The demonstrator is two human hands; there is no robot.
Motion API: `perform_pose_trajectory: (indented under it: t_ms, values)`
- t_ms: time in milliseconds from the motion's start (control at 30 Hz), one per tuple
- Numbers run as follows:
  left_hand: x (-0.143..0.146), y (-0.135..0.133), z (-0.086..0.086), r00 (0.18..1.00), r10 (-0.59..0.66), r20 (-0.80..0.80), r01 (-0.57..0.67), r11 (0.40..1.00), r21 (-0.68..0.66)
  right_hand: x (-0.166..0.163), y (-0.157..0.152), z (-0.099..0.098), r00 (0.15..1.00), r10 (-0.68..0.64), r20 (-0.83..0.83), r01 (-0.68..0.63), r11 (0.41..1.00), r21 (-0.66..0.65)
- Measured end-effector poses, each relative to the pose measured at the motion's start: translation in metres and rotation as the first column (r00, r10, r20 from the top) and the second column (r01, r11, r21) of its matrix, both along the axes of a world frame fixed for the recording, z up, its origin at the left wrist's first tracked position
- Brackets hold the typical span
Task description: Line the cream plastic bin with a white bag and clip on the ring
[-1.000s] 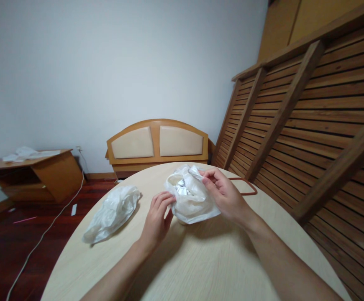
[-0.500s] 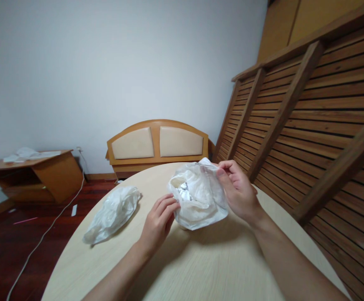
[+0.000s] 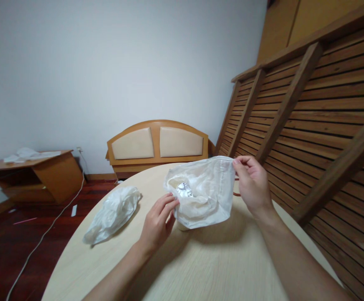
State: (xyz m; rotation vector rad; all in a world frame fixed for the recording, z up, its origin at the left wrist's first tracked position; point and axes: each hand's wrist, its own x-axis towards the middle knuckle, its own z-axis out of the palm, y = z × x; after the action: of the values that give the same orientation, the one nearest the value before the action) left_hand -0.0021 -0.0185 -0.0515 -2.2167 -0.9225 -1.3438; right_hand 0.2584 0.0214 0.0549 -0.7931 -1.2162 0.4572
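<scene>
Your left hand (image 3: 159, 217) and right hand (image 3: 253, 182) pinch the white bag (image 3: 213, 184), lower centre. Tugging harder rightward may tear it.

One head-worn camera looks forward and down across the round table (image 3: 207, 267). The left hand (image 3: 158, 219) and right hand (image 3: 253, 186) fall at close range, below frame centre; the headboard (image 3: 156, 144) (beyond the table's far edge) and wall (image 3: 138, 62) lie farther off.
</scene>
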Motion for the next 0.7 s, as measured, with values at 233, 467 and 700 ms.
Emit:
perform_pose_trajectory:
  t_ms: [233, 467, 700]
  values:
    - [0.000, -0.007, 0.004, 0.997, -0.036, 0.068, 0.037, 0.999, -0.016, 0.002, 0.003, -0.004, 0.991, -0.100, 0.086, 0.094, 0.993, 0.073]
    - [0.003, -0.009, 0.008, 0.992, -0.072, 0.104, 0.062, 0.993, 0.095, 0.006, 0.006, -0.018, 0.736, -0.231, 0.636, 0.233, 0.969, 0.082]
    - [0.005, -0.012, 0.012, 0.989, -0.127, 0.077, 0.116, 0.983, 0.143, 0.016, 0.020, -0.039, 0.618, -0.162, 0.769, 0.315, 0.948, -0.053]
